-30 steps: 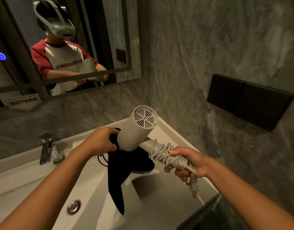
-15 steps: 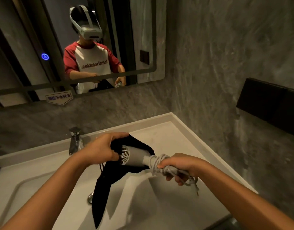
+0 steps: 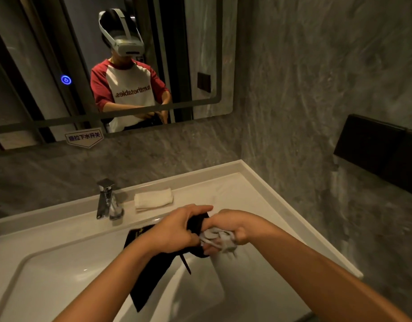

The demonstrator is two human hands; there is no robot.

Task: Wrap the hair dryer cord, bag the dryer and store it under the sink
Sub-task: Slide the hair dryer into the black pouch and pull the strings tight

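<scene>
Since the earlier frame the hair dryer (image 3: 223, 241) has slid barrel-first into the black bag (image 3: 151, 275); only its cord-wrapped handle shows. Left grip (image 3: 174, 231) clenches the bag's mouth and right grip (image 3: 234, 225) grasps the handle, both above the sink (image 3: 60, 251).

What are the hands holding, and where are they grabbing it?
The left hand grips the black bag at its open end; the right hand grips the hair dryer by its cord-wrapped handle, its head hidden in the bag.
</scene>
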